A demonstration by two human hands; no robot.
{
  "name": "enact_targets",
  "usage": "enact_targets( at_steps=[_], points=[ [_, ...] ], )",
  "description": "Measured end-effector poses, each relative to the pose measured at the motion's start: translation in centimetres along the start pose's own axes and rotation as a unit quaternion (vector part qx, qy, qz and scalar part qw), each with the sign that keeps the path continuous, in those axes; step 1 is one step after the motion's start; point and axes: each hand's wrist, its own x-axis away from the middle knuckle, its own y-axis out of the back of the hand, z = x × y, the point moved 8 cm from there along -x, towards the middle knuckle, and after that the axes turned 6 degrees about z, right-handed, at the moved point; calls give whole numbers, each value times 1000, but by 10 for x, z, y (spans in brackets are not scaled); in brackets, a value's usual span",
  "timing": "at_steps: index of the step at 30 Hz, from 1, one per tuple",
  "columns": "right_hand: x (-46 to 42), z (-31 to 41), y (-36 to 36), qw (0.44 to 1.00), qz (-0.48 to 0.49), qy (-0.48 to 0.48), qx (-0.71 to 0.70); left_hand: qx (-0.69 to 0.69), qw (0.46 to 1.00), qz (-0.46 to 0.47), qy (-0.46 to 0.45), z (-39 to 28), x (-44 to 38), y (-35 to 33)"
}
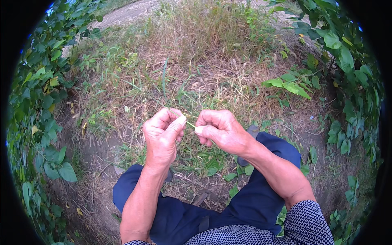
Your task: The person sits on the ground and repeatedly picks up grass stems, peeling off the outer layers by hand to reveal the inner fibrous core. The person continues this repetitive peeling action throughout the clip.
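A thin green grass stem (190,124) runs between my two hands, held above the ground in front of my knees. My left hand (163,130) pinches it between thumb and forefinger, and the stem extends up and left past the knuckles. Close by on the right, my right hand (222,130) grips the stem's lower part between thumb and curled forefinger. A grass seed head (133,85) with thin spikes shows beyond the left hand; whether it belongs to the held stem I cannot tell. The stem's lower end is hidden by my right hand.
Dry and green grass (211,39) covers the ground ahead, with a bare dirt path (131,13) beyond. Leafy vines (46,101) rise on the left, and more vines (346,92) hang on the right. A low leafy plant (289,85) stands right of the hands.
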Motion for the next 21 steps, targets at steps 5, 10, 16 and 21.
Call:
enact_targets(
  at_steps=[5,10,16,21],
  points=[
    [1,2,-1,1000,-8,4,-17,5,1000,-3,5,1,0,1],
    [2,0,3,999,-16,1,28,5,1000,-15,6,-1,0,3],
    [6,2,4,1000,-21,8,5,10,1000,-8,1,-1,-1,2],
    [8,0,5,1000,-15,8,-4,10,1000,-10,2,0,-1,1]
  ],
)
